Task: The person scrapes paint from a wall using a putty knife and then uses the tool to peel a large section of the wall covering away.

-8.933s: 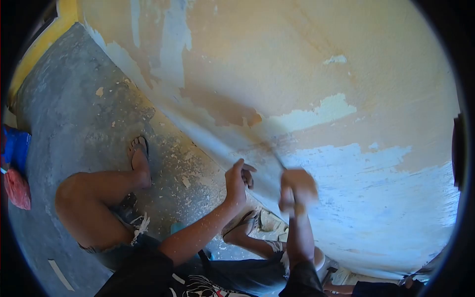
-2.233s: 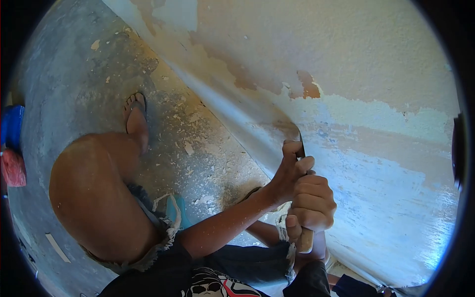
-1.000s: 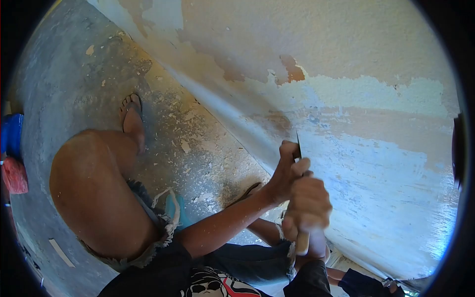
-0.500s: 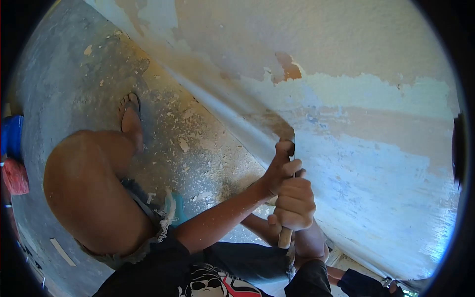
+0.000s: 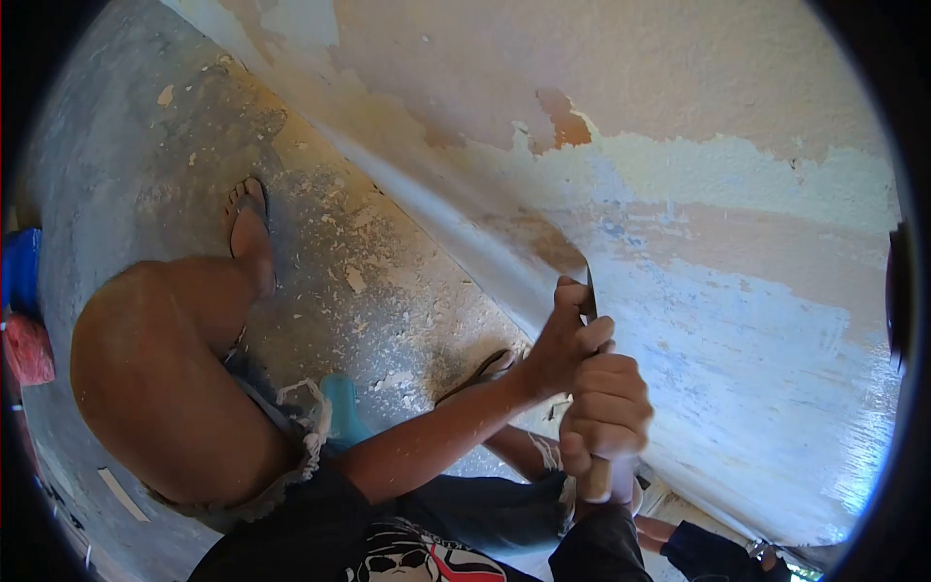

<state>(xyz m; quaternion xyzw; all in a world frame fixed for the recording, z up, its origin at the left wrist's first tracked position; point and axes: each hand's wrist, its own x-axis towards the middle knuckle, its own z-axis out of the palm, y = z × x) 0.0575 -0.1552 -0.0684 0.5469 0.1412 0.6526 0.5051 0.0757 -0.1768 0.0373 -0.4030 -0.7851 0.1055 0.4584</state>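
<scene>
Both my hands are closed around a scraper (image 5: 595,481) with a wooden handle and a thin metal blade. My right hand (image 5: 611,412) wraps the handle in a fist, leaving the handle's butt showing below it. Just ahead of it, my left hand (image 5: 572,339) grips near the blade, one finger laid along the metal. The blade's tip is at the lower part of a wall (image 5: 737,242), by a brownish bared patch; whether it touches is hard to tell. Pale paint has peeled there in ragged areas.
Paint flakes litter the concrete floor (image 5: 330,320) along the wall's base. A turquoise object (image 5: 341,409) is beside my bent leg. Blue (image 5: 21,267) and red (image 5: 29,347) items lie at the left edge, with a pale strip (image 5: 123,494) nearby. Another person (image 5: 713,553) shows at bottom right.
My hands and the scraper have shifted a little to the right and slightly down in view. The grip stays the same. My other sandalled foot now shows beside my left forearm.
</scene>
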